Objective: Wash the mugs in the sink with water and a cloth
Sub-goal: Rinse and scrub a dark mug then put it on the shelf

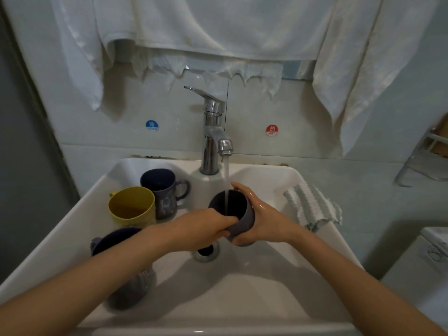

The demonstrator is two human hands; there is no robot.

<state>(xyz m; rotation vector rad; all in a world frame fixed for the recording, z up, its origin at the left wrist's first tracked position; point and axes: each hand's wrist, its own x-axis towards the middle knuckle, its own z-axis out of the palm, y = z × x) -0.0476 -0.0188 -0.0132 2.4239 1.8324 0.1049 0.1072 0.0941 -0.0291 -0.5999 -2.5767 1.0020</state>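
Both hands hold a purple-grey mug (244, 218) over the drain of the white sink (286, 180). My right hand (260, 217) wraps its outer side, and my left hand (209, 226) grips its near rim with the fingers curled into the opening. Water (226, 183) runs from the chrome tap (213, 139) straight into the mug. On the sink's left side stand a yellow mug (132, 207), a dark blue patterned mug (162, 190) behind it, and a dark purple mug (126, 270) partly hidden by my left forearm. A white-and-grey cloth (312, 207) lies on the sink's right rim.
The drain (206, 253) sits just below the held mug. White towels (218, 32) hang on the wall above the tap. Cold (152, 125) and hot (271, 130) stickers flank the tap. A metal rack (424, 163) is at the right, and a white appliance (431, 260) at lower right.
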